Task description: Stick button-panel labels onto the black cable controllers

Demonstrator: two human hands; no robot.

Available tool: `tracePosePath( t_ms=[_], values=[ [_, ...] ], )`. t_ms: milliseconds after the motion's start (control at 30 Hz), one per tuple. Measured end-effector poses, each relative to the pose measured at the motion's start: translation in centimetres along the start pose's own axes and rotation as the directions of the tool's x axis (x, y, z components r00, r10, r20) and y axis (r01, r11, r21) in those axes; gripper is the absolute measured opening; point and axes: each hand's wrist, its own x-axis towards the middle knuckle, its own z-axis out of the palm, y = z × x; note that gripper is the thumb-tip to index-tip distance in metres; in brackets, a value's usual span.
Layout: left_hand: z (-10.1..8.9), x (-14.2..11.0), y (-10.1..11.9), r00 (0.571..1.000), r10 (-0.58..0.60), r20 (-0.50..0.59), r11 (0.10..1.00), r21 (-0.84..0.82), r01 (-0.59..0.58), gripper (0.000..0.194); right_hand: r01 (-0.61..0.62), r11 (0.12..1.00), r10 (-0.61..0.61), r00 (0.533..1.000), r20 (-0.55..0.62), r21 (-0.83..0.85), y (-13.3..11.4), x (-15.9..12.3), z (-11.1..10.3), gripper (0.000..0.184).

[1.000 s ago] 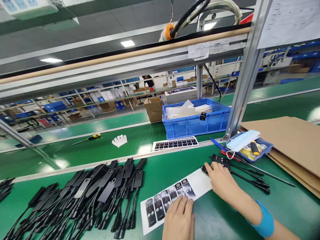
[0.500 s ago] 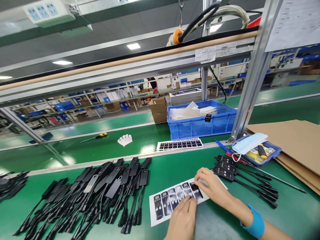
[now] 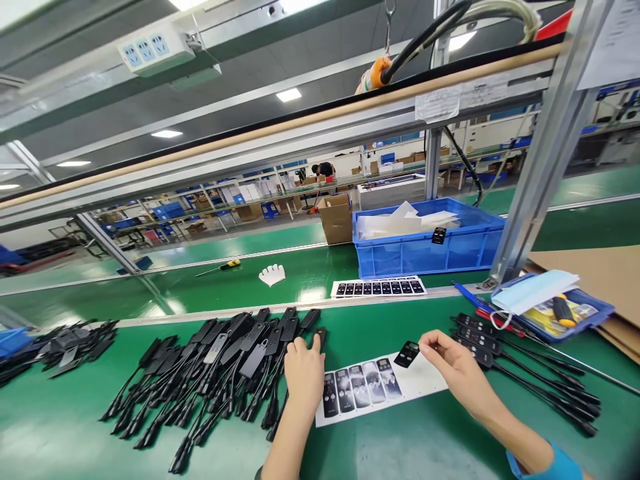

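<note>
My right hand (image 3: 453, 370) pinches a small black label sticker (image 3: 407, 355), lifted just above the white backing sheet (image 3: 380, 387) that still carries several stickers. My left hand (image 3: 304, 373) lies on the right edge of a pile of black controller units with cables (image 3: 220, 367), its fingers curled over one black unit (image 3: 319, 337). A blue band wraps my right wrist. To the right of the sheet, several more black controllers with cables (image 3: 505, 353) lie in a row.
A second sticker sheet (image 3: 379, 288) lies by the belt rail. Behind it stand a blue crate (image 3: 430, 250) of white sheets and a cardboard box (image 3: 336, 219). A white glove (image 3: 273, 274) and screwdriver (image 3: 225, 266) lie on the belt. A blue tray (image 3: 555, 307) with a mask sits right.
My right hand peeled one sticker off the sheet and lifted it. My left hand left the sheet and moved left onto the pile of black units. The camera panned left.
</note>
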Motion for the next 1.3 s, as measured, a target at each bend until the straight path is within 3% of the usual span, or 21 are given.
tracePosePath(
  t_ms=[167,267,333,433,500,600,700,900,1300],
  values=[
    [-0.2,-0.2,0.6,0.999,0.045,-0.020,0.998,-0.044,-0.045,0.044,0.014,0.997,-0.012,1.000,-0.028,0.081,-0.4,-0.3,0.2,0.027],
    [-1.0,-0.4,0.7,0.992,-0.020,-0.122,0.950,-0.313,-0.019,0.049,0.020,0.992,-0.016,0.999,-0.033,0.124,-0.7,-0.5,0.4,0.027],
    [-1.5,-0.8,1.1,0.993,-0.052,-0.108,0.755,-0.655,-0.032,0.044,0.017,0.988,-0.014,1.000,-0.020,0.156,-0.8,-0.7,0.6,0.027],
    [-1.6,-2.1,2.8,0.987,0.062,0.147,0.272,-0.954,0.125,0.040,-0.001,0.979,0.000,1.000,0.005,0.205,-0.9,-0.9,0.8,0.028],
    [-1.4,-3.3,4.4,0.928,0.204,0.313,-0.004,-0.947,0.320,0.043,-0.023,0.973,0.019,1.000,0.022,0.229,-0.9,-1.0,1.0,0.029],
    [-0.8,-5.1,6.6,0.826,0.338,0.450,-0.242,-0.807,0.539,0.045,-0.055,0.968,0.047,0.998,0.037,0.245,-0.9,-1.2,1.4,0.030],
    [-0.2,-6.4,7.8,0.764,0.413,0.495,-0.292,-0.723,0.627,0.048,-0.089,0.969,0.079,0.995,0.053,0.232,-1.0,-1.3,1.8,0.031],
    [0.5,-7.4,8.0,0.714,0.543,0.442,-0.302,-0.690,0.657,0.066,-0.090,0.986,0.081,0.994,0.069,0.140,-0.9,-1.8,2.3,0.023],
    [0.6,-8.0,8.1,0.708,0.587,0.393,-0.290,-0.714,0.637,0.070,-0.128,0.986,0.119,0.989,0.091,0.105,-0.6,-2.0,2.4,0.016]
  ],
)
